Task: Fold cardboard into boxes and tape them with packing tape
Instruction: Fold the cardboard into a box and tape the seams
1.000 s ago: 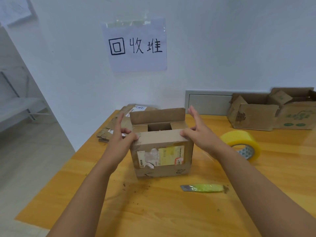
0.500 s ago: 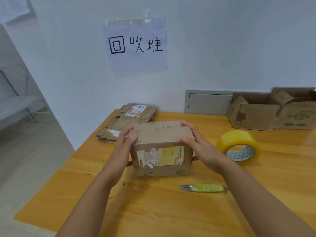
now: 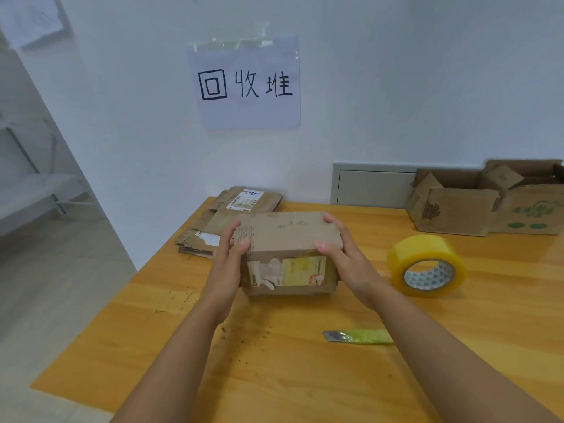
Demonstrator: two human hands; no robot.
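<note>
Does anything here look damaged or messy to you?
Yes. The box between the hands has a torn, half-peeled label on its front and ragged flap edges. Dark crumbs lie scattered on the table in front of it.

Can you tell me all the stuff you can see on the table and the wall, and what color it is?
small cardboard box: 1, brown with a torn label, middle of the table, flaps folded shut, held at both ends
tape roll: 1, yellow, on the table right of the box
box cutter: 1, green with a grey blade, on the table in front of the box
flattened cardboard: a stack, brown, far left corner of the table
open boxes: 2, brown, far right by the wall
paper sign: 1, white with black writing, taped to the wall
table: 1, orange wood
left hand: grips the box's left end
right hand: grips the box's right end
</note>
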